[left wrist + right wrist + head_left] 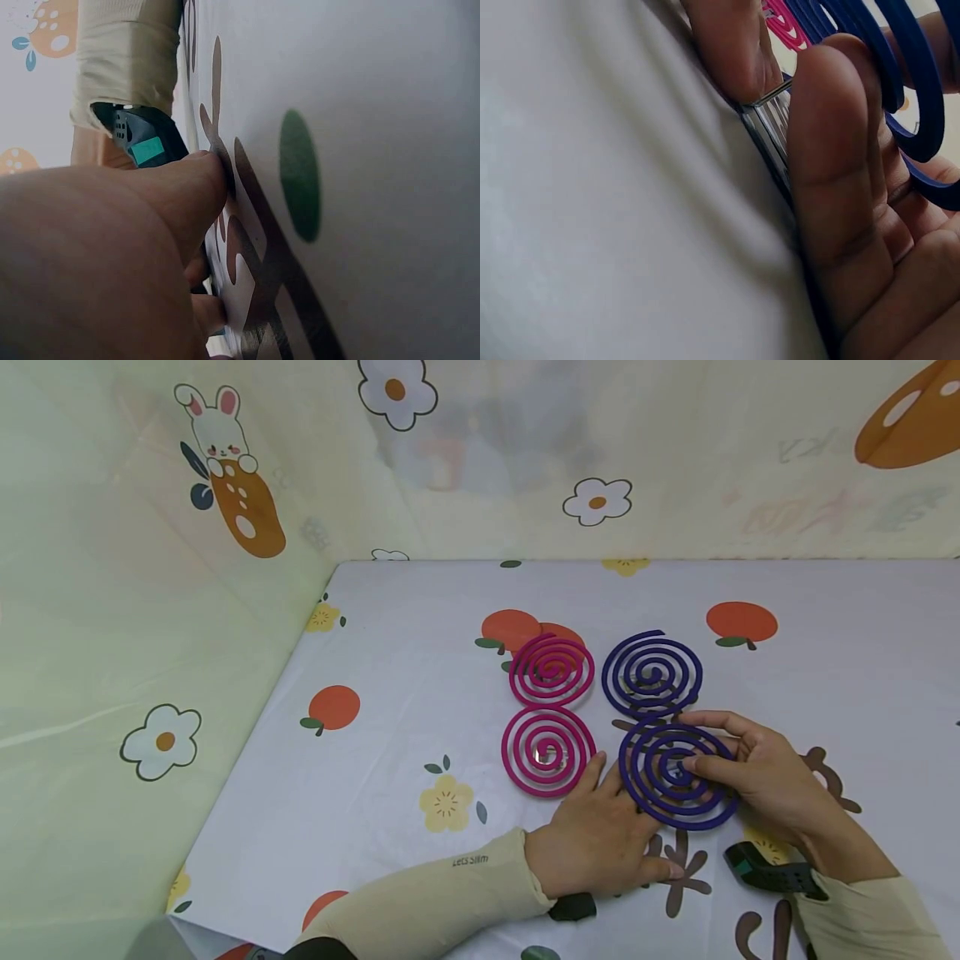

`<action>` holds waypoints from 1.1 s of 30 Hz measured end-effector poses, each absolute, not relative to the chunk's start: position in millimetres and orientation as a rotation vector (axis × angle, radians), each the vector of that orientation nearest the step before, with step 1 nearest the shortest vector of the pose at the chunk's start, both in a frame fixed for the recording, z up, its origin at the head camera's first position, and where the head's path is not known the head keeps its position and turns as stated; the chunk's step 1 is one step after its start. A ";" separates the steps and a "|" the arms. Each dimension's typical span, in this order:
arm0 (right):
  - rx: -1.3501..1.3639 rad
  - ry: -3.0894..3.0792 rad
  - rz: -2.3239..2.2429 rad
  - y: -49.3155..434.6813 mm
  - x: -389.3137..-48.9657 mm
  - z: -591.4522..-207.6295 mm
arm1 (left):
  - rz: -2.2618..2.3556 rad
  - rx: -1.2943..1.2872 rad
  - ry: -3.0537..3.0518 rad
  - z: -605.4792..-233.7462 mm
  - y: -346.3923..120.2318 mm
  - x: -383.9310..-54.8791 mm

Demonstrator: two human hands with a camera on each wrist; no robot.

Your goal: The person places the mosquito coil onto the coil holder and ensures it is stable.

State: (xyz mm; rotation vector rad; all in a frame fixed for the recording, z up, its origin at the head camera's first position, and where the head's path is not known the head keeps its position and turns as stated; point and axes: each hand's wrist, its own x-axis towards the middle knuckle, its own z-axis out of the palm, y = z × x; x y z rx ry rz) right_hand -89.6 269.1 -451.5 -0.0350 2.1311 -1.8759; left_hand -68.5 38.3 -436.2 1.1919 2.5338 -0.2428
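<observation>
Two blue spiral mosquito coils lie one behind the other: a rear blue coil (612, 681) and a front blue coil (628, 777). My right hand (772, 777) grips the front one, thumb over its turns and index finger at its back edge. A small clear, metal-edged piece (769, 131) shows between the right fingertips near the cloth in the right wrist view. My left hand (600, 843) lies palm down with fingers stretched, some hidden beneath the front coil. Its outer fingertips touch or nearly touch the front pink coil (510, 747). Behind it lies another pink coil (589, 672).
A white patterned cloth (390, 660) covers the table, with a cream printed sheet (480, 477) behind and at the left. A dark band (772, 870) circles the right wrist, and another dark piece (573, 907) sits under the left wrist.
</observation>
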 end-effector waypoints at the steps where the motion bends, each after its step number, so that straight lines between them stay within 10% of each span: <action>1: -0.030 2.162 -1.845 268.8 -89.4 -450.9 | -0.246 1.188 2.530 -435.9 38.5 -68.6; 33: 0.009 2.260 -1.706 266.7 -91.5 -447.9 | -0.231 1.176 2.525 -436.4 39.6 -69.1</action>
